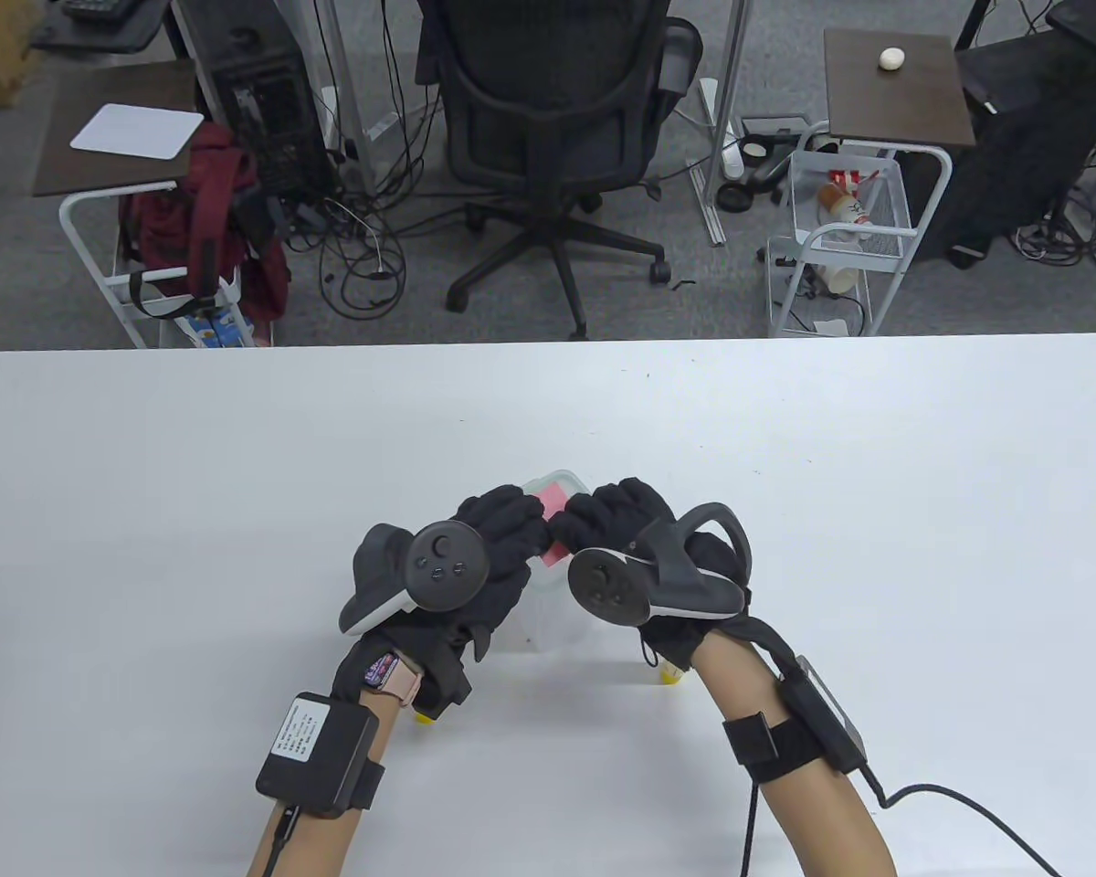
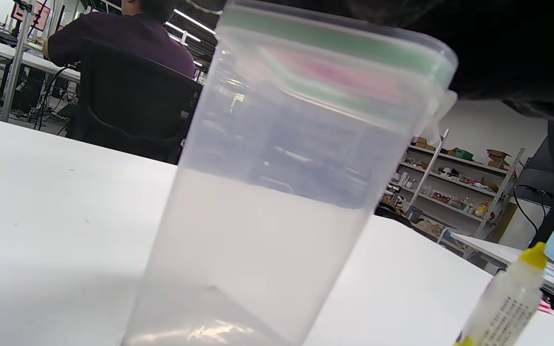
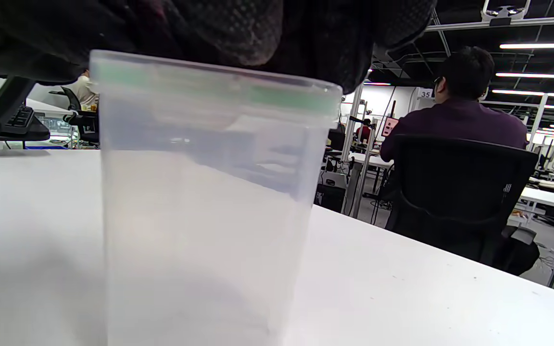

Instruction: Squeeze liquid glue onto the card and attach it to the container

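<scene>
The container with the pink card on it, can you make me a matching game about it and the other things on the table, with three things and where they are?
Things:
1. pink card
2. container
3. glue bottle

Places:
A. standing on the white table, beside the container
B. on top of the container's lid, under both hands
C. upright on the table, below the left hand and right hand

Pairs: 1-B, 2-C, 3-A

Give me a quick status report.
Left hand and right hand press pink card onto lidded clear plastic container. Yellow-capped glue bottle stands aside.
</scene>
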A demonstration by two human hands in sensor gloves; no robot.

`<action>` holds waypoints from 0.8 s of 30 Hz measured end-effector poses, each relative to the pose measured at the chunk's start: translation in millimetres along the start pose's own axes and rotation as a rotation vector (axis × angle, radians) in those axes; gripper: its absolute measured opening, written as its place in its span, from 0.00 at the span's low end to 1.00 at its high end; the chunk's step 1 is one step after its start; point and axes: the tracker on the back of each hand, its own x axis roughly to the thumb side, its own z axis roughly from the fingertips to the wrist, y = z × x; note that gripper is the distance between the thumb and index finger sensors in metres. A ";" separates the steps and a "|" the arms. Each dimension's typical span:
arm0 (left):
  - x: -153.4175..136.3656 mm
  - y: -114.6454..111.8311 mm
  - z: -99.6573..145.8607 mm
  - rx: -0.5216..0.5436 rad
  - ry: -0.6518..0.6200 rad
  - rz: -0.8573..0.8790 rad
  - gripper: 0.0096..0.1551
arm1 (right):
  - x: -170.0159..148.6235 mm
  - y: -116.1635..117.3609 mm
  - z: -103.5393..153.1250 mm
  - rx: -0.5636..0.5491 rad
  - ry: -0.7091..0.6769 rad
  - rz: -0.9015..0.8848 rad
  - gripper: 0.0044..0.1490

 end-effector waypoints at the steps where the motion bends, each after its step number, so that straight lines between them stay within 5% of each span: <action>1: 0.1 0.0 0.0 0.001 0.002 -0.001 0.27 | -0.2 -0.9 3.2 -0.004 -0.013 -0.013 0.26; 6: -0.1 0.0 0.0 0.003 0.004 0.003 0.28 | -4.6 -2.2 6.9 -0.007 -0.022 -0.061 0.24; 17: -0.5 0.0 -0.5 -0.006 0.009 0.020 0.29 | -9.3 6.4 -29.6 0.060 0.121 -0.090 0.27; 24: 5.4 2.0 -1.0 -0.005 0.021 -0.043 0.28 | -1.3 0.9 -12.8 0.032 0.037 -0.013 0.26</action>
